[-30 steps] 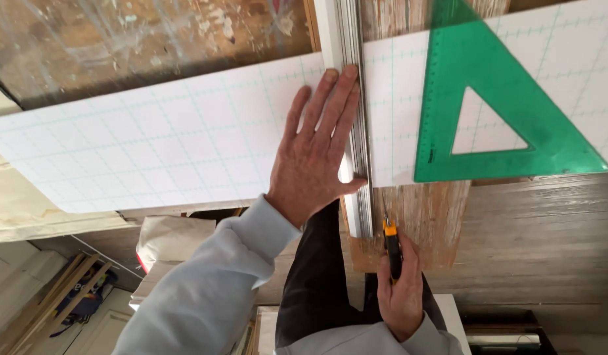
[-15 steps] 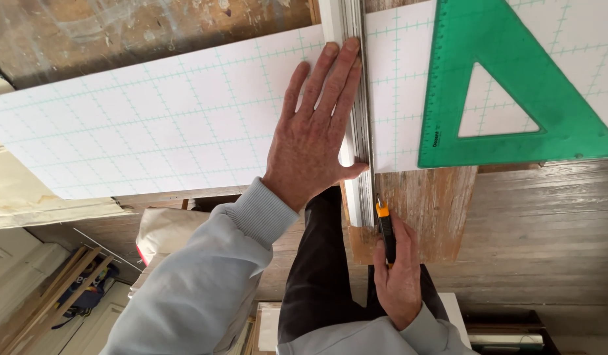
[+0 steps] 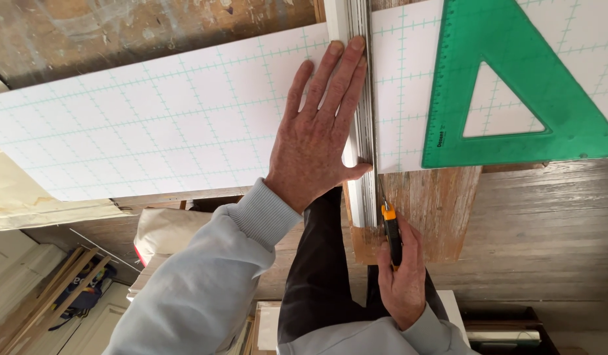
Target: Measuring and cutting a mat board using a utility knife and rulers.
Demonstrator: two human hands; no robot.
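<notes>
Knife (image 3: 390, 231) in right hand (image 3: 401, 279) grip, left hand (image 3: 317, 135) pressing straightedge (image 3: 358, 190)

A worn wooden workbench (image 3: 153, 26) with scuffed, paint-flecked boards carries 1 large white gridded sheet (image 3: 153, 125). Across the sheet lies a long metal straightedge (image 3: 360, 164), and a green plastic set square (image 3: 514, 85) rests beside it.
</notes>
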